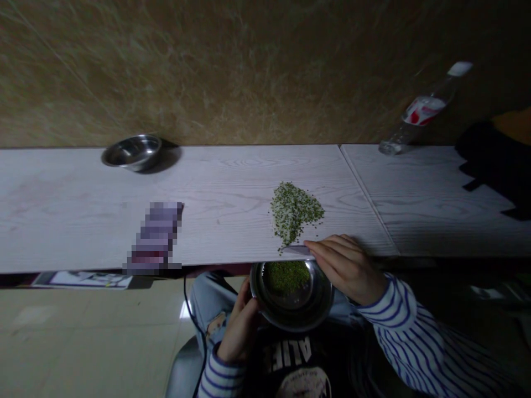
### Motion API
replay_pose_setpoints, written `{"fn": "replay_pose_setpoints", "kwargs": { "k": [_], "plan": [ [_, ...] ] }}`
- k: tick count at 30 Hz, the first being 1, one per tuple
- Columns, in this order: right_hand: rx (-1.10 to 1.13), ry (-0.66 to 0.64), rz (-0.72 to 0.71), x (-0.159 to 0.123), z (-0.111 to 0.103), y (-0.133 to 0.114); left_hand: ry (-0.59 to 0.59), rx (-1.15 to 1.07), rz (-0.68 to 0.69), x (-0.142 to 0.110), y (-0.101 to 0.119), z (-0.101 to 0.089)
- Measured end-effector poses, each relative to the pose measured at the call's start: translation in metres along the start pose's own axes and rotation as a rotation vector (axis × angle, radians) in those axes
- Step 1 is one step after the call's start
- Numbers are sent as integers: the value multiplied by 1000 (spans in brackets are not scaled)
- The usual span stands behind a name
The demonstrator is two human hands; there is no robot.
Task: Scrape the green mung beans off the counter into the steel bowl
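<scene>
A heap of white rice grains mixed with green mung beans [290, 210] is spread on the table near its front edge. Just below that edge, over the lap, my left hand [240, 326] grips the left rim of a steel bowl [296, 320]. Green mung beans [286, 276] cover part of the bowl's bottom. Between thumb and fingers, my right hand [342, 262] pinches a thin, flat, greyish card-like piece [296, 250]. It lies low at the table edge, at the heap's near end and above the bowl. The piece's exact kind is unclear.
The pale wooden table [224, 193] runs along a marbled wall. A second steel bowl [133, 153] stands back left, with a pixelated flat object [155, 235] nearer the edge. At the right are a clear labelled bottle [423, 110] and a dark item [493, 155]. A cable [188, 304] hangs down.
</scene>
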State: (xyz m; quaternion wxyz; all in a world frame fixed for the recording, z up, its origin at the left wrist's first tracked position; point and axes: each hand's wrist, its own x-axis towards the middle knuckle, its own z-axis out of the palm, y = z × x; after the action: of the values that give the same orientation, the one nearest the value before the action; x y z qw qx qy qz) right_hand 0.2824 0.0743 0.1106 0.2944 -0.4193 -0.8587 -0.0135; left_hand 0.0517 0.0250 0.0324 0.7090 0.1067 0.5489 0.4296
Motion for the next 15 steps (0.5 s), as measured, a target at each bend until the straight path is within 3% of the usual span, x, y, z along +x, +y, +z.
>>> {"fn": "replay_pose_setpoints", "kwargs": {
  "k": [8, 15],
  "plan": [
    [44, 36, 79, 18, 36, -34, -8, 1, -8, 4, -1, -2],
    [-26, 142, 226, 11, 43, -24, 7, 10, -5, 3, 4, 4]
  ]
}}
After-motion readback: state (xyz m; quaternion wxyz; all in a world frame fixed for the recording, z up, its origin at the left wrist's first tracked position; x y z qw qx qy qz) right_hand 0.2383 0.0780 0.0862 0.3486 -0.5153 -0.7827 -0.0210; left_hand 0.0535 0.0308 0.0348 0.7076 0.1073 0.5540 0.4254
